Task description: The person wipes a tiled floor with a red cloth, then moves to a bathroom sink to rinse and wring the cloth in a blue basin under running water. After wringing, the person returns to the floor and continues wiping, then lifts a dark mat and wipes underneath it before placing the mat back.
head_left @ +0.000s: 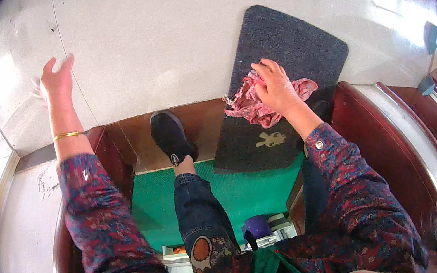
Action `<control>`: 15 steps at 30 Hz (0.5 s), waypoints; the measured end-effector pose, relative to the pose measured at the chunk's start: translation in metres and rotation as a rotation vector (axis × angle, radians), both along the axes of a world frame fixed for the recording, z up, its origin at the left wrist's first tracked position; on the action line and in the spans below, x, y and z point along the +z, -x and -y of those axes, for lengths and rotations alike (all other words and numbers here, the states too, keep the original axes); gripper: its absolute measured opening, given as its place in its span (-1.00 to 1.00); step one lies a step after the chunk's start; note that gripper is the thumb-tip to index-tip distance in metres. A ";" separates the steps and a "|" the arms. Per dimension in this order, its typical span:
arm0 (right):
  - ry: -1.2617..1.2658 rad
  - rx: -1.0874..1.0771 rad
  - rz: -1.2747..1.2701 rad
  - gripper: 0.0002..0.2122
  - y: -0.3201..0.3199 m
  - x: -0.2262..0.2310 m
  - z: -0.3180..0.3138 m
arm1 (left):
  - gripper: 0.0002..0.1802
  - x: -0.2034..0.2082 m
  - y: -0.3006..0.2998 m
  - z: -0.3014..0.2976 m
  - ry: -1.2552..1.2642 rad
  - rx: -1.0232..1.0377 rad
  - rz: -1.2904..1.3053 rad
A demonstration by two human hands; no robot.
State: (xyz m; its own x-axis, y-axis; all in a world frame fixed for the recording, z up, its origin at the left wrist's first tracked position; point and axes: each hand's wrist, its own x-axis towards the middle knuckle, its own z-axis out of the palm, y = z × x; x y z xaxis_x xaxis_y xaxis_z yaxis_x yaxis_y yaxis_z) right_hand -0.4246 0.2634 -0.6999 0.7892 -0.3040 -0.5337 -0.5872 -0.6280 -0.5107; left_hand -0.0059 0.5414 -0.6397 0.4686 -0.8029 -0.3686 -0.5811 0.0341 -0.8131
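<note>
My right hand (277,87) is closed on a crumpled red-and-white cloth (247,104), with the fingers curled over its upper part. That cloth lies bunched across the middle of a dark grey mat (291,35), which has a pale animal-shaped figure near its closer end. At the far left, my left hand (56,81) reaches out over the pale floor with nothing in it. Its fingers are spread and partly smeared by motion. A gold-coloured bangle is on that wrist.
The pale floor (159,43) meets a brown ledge (199,119), where my dark shoe (167,135) stands. Closer in is a green floor covering (152,203). Dark red wooden panels (380,140) rise on both sides. A purple container (257,226) sits below, behind my legs.
</note>
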 end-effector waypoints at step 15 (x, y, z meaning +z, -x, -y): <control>-0.104 -0.168 0.119 -0.56 0.062 -0.005 -0.002 | -0.53 -0.032 0.215 0.180 0.627 0.225 -1.038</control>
